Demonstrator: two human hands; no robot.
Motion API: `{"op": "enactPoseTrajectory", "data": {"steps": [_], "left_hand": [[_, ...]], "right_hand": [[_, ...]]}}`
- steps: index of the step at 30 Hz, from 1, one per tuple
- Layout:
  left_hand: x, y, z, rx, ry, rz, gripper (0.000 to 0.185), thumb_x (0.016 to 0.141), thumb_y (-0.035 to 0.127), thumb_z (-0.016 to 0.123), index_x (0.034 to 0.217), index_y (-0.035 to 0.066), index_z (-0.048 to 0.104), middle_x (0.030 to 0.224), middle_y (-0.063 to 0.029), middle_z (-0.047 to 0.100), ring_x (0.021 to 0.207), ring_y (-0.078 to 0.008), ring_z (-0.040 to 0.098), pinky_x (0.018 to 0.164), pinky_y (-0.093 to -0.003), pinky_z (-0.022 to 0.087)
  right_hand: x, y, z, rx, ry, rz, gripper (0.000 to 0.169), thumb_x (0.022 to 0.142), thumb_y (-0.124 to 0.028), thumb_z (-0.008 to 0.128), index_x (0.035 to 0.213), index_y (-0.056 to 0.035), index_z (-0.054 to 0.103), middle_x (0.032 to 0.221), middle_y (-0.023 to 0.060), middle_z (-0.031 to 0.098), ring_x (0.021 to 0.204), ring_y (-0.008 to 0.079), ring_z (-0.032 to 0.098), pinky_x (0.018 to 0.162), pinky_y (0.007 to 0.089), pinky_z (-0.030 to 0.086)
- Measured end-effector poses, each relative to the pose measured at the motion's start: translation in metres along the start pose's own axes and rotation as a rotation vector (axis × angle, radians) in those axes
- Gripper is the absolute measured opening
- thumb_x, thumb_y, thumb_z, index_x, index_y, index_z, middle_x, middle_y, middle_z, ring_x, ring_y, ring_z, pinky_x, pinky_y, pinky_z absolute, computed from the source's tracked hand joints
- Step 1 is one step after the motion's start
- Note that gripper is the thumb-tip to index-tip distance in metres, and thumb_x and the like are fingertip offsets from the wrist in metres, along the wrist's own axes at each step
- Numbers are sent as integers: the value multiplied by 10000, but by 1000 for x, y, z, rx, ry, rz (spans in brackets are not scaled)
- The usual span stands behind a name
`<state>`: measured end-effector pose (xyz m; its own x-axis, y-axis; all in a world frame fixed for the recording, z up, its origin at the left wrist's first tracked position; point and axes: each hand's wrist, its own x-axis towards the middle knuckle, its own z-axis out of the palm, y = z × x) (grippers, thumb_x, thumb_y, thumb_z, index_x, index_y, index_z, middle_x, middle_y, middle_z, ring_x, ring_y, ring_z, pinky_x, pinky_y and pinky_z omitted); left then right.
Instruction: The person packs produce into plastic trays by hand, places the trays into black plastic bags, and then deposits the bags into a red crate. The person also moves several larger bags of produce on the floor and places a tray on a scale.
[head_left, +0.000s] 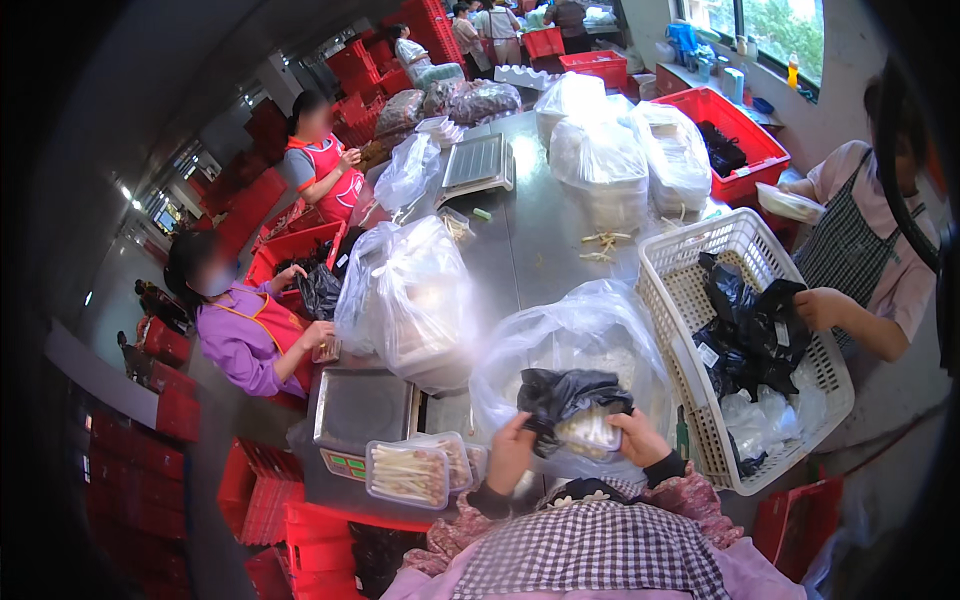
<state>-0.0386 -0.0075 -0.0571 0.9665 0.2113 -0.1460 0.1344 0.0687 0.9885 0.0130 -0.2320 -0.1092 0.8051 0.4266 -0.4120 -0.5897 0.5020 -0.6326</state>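
Note:
Close in front of me, my left hand (511, 450) grips the left side of a black plastic bag (559, 397). On the other side, my right hand (639, 440) holds a clear plastic tray of pale stalks (591, 432), which is partly covered by the black bag. Behind both hands lies a large open clear plastic bag (540, 337); its contents are hard to make out. To the left, several filled trays of pale stalks (409, 474) rest overlapping at the table edge, against a digital scale (365, 409).
A white plastic basket (679, 375) with black bags stands at right, a co-worker's hand (825, 309) in it. Tied clear bags of trays (424, 315) stand on the metal table (536, 255). Two co-workers are across on the left. A red crate (322, 551) sits below my left side.

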Motion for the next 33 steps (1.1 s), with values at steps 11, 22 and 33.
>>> {"op": "enactPoseTrajectory", "data": {"steps": [11, 22, 33], "left_hand": [[-27, -21, 22, 480, -504, -44, 175, 949, 145, 512, 982, 20, 629, 724, -39, 591, 651, -95, 519, 632, -256, 441], [-4, 33, -6, 171, -215, 64, 386, 972, 130, 436, 1343, 33, 472, 1221, 10, 544, 887, -9, 465, 752, -164, 399], [5, 22, 22, 309, -349, 259, 238, 952, 138, 497, 1138, 84, 635, 813, -35, 642, 753, -85, 577, 694, -242, 459]], "right_hand": [[5, 18, 2, 212, 308, -280, 138, 904, -125, 524, 969, -4, 538, 955, 118, 624, 867, 242, 646, 743, 394, 550], [-4, 10, -3, 126, 256, -98, 164, 884, -84, 559, 1012, 18, 561, 984, 113, 610, 865, 245, 638, 765, 408, 552], [-14, -5, 18, -117, 191, -49, 277, 942, -272, 548, 897, -7, 618, 810, 83, 643, 707, 164, 640, 660, 303, 518]]}}
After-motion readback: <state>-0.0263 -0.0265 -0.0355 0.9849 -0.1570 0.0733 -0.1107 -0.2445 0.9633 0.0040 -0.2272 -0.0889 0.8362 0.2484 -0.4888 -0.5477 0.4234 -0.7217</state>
